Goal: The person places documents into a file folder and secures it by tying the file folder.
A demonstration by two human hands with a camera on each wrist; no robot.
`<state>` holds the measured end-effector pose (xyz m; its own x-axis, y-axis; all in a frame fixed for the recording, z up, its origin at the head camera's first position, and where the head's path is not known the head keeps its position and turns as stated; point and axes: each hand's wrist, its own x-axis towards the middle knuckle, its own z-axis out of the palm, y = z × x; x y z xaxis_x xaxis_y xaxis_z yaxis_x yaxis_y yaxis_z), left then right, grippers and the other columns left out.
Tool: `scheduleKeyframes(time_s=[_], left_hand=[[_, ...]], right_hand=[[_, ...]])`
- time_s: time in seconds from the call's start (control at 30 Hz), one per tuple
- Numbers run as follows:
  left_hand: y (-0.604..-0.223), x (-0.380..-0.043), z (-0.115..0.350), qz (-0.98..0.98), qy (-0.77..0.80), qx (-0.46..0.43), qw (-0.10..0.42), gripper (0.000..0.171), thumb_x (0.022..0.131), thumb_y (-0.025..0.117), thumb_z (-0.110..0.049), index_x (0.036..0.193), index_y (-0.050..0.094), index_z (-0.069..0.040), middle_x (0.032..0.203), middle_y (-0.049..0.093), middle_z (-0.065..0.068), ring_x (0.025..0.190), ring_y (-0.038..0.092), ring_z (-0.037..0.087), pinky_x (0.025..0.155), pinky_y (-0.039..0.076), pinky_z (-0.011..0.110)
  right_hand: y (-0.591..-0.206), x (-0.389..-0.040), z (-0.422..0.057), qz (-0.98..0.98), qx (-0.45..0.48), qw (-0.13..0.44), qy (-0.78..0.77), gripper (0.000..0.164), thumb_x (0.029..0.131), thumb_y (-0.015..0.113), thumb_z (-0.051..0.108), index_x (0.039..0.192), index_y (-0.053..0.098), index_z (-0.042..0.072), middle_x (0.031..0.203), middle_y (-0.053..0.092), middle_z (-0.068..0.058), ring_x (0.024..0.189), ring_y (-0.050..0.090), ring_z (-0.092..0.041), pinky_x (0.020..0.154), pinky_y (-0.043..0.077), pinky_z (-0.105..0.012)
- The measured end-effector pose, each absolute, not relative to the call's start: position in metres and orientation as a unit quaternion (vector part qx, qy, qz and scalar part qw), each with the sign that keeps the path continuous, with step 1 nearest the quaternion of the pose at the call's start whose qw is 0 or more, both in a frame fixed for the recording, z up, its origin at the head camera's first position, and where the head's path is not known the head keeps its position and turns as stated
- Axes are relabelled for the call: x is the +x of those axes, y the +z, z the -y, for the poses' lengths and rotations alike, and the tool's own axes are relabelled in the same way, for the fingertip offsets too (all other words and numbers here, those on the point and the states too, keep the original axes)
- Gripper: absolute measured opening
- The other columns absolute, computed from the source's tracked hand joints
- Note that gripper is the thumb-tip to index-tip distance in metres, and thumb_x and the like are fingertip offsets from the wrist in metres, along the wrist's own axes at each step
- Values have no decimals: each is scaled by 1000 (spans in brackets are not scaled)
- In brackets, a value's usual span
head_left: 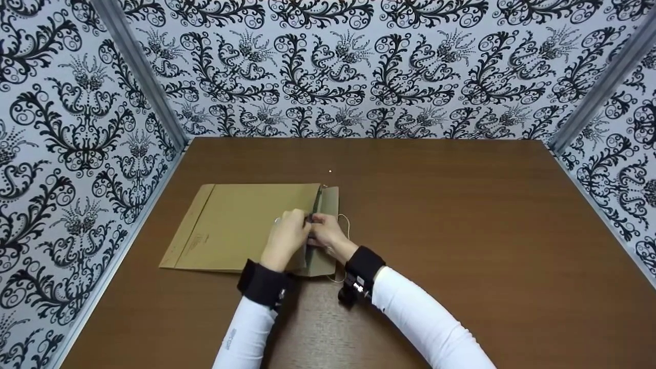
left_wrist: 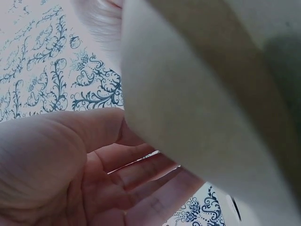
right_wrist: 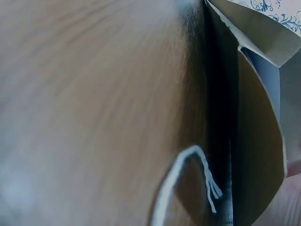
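A flat brown kraft paper envelope (head_left: 251,220) lies on the table, its gaping mouth and flap (head_left: 329,200) towards the right. At this mouth my left hand (head_left: 288,233) pinches the edge of the upper panel; in the left wrist view, thumb and fingers (left_wrist: 155,197) lie around the paper. My right hand (head_left: 328,234) is in the opening from the flap side, its fingertips partly hidden beside a small dark patch between both hands. Bluish-grey material (right_wrist: 265,75) shows inside the folds. A thin pale string (right_wrist: 171,181) hangs from the flap end.
The brown wooden table (head_left: 451,220) extends to the right of the envelope. Black-and-white patterned walls (head_left: 359,66) stand at the back and sides, with grey metal posts (head_left: 143,66) at the corners. Both wrists wear black camera bands (head_left: 365,266).
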<state>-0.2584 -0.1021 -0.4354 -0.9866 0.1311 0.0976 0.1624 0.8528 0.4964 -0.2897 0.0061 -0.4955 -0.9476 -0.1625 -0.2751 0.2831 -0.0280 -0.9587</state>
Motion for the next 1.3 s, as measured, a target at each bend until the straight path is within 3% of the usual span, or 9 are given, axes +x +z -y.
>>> scheduleKeyframes(time_s=[0.2, 0.33, 0.43, 0.57, 1.0, 1.17, 1.3], left_hand=[[-435, -258, 104, 961, -261, -86, 39, 22, 92, 58, -2, 103, 75, 6, 101, 76, 27, 87, 74, 43, 72, 57, 51], [-435, -259, 105, 958, -270, -90, 29, 28, 94, 56, -2, 114, 75, 4, 110, 76, 25, 98, 74, 42, 81, 59, 52], [-436, -260, 105, 957, -274, -90, 20, 32, 94, 55, -2, 119, 74, 1, 115, 76, 23, 103, 73, 42, 84, 59, 52], [-436, -261, 105, 956, -279, -88, 19, 31, 93, 56, -2, 119, 74, 1, 115, 76, 23, 103, 73, 42, 84, 59, 52], [-436, -261, 106, 955, -282, -86, 22, 23, 93, 57, -4, 106, 76, 1, 108, 77, 25, 96, 73, 44, 79, 57, 54], [-435, -261, 105, 956, -283, -79, 11, 19, 96, 57, -5, 99, 75, -1, 106, 77, 23, 95, 73, 44, 78, 56, 53], [-435, -262, 104, 958, -279, -66, 5, 21, 96, 59, -8, 108, 75, -1, 112, 76, 22, 100, 73, 44, 80, 57, 53]], right_hand=[[-497, -290, -5, -683, 43, 154, -713, 45, 97, 52, -4, 141, 51, -12, 137, 60, -29, 87, 69, -14, 73, 62, -26], [-498, -290, -5, -677, 38, 158, -717, 43, 96, 51, -4, 139, 54, -11, 113, 71, -16, 80, 68, -10, 68, 60, -22], [-499, -289, -3, -671, 37, 160, -724, 40, 96, 51, -4, 135, 58, -10, 90, 68, -3, 72, 64, -7, 63, 56, -20], [-499, -288, -3, -666, 39, 166, -726, 41, 96, 51, -4, 136, 56, -9, 89, 65, -1, 72, 62, -7, 65, 56, -21], [-495, -287, -10, -681, 32, 171, -712, 39, 97, 52, -1, 135, 59, -9, 97, 73, -8, 72, 67, -8, 76, 65, -32], [-489, -284, -21, -685, 33, 175, -706, 36, 99, 58, 2, 133, 61, -9, 110, 76, -21, 72, 71, -9, 75, 65, -31], [-485, -283, -33, -701, 15, 168, -693, 36, 100, 59, 1, 133, 60, -11, 120, 72, -30, 78, 77, -16, 74, 65, -30]])
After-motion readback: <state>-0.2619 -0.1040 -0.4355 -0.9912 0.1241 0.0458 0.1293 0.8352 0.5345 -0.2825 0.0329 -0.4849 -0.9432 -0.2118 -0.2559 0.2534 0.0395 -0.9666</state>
